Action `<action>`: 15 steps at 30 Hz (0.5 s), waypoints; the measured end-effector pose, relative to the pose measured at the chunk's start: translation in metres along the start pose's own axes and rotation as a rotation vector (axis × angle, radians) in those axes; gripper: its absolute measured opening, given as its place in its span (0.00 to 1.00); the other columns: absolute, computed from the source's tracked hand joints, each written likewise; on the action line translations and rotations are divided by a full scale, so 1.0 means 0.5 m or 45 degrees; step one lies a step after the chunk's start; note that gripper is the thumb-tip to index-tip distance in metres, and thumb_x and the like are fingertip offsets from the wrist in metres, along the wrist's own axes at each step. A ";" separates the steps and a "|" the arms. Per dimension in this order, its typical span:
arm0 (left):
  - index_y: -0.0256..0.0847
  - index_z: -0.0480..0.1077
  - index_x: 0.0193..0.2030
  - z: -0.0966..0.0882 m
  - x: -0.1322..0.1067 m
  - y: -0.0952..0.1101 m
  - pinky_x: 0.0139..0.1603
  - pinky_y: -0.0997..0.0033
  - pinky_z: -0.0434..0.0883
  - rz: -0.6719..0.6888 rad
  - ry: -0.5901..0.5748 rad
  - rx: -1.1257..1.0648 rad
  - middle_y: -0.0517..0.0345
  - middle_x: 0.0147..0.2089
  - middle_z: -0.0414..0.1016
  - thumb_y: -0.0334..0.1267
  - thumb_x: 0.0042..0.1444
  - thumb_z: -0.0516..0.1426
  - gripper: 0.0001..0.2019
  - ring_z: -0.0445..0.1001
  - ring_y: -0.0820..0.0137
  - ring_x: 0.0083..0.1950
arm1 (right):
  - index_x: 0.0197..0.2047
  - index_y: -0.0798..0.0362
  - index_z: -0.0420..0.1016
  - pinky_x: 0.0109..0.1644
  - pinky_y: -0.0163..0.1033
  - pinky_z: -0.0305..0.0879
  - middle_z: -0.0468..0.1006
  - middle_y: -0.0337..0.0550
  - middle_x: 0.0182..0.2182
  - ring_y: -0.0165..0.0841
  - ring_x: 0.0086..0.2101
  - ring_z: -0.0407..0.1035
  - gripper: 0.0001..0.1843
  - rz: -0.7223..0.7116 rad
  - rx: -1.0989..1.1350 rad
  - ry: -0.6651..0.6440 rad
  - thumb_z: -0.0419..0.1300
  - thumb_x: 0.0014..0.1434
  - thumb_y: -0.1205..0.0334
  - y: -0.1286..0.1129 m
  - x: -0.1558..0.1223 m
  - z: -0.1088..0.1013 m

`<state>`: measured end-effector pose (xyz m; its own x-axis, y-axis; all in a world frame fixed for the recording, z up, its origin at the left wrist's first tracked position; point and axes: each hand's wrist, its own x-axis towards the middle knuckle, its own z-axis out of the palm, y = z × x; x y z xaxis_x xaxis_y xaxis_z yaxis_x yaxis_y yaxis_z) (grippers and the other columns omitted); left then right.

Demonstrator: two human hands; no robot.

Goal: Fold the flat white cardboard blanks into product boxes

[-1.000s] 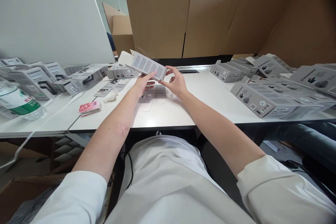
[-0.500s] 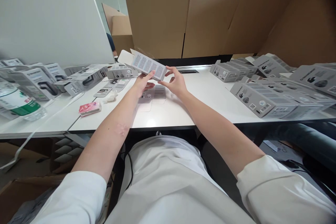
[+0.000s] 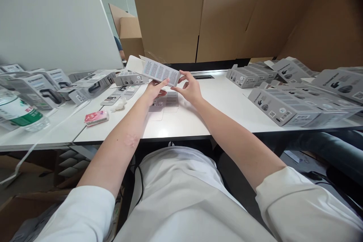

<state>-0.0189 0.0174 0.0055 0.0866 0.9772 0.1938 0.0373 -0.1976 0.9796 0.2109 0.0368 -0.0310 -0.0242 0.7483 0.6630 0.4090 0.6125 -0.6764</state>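
A grey printed carton point(image 3: 160, 71) is held tilted above the table, its white flaps open at the left end. My left hand point(image 3: 155, 89) is closed around its underside, thumb along the lower edge. At the carton's right end, my right hand point(image 3: 190, 87) pinches the edge between thumb and fingers. Below the hands a flat grey carton piece point(image 3: 165, 102) with clear or pale flaps lies on the white table point(image 3: 227, 113). The inside of the held carton cannot be seen.
Several grey cartons point(image 3: 283, 106) stand on the right, more cartons point(image 3: 42, 87) on the left. A water bottle point(image 3: 19, 111), a pink packet point(image 3: 96, 117) and crumpled white tissue point(image 3: 119, 104) lie to the left. Large cardboard point(image 3: 227, 15) rises behind the table.
The carton has tipped slightly, its open end dropping a little. Both hands keep their hold in nearly the same place.
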 end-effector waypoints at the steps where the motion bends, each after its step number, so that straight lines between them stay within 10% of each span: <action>1: 0.47 0.82 0.62 0.001 -0.001 0.001 0.52 0.62 0.85 -0.001 0.003 0.008 0.44 0.71 0.87 0.64 0.61 0.80 0.33 0.83 0.68 0.42 | 0.82 0.38 0.77 0.45 0.50 0.82 0.88 0.43 0.54 0.37 0.34 0.74 0.55 0.002 0.009 -0.004 0.89 0.58 0.39 -0.002 0.000 -0.001; 15: 0.47 0.82 0.62 -0.003 -0.002 0.004 0.48 0.63 0.82 0.019 0.041 0.008 0.45 0.70 0.87 0.62 0.62 0.79 0.31 0.80 0.69 0.38 | 0.91 0.36 0.72 0.47 0.52 0.87 0.88 0.46 0.60 0.37 0.33 0.75 0.62 -0.026 0.059 -0.121 0.89 0.59 0.47 0.003 0.002 -0.002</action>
<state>-0.0206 0.0161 0.0075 0.0549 0.9761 0.2101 0.0427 -0.2125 0.9762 0.2122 0.0380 -0.0311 -0.1192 0.7551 0.6446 0.3648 0.6372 -0.6789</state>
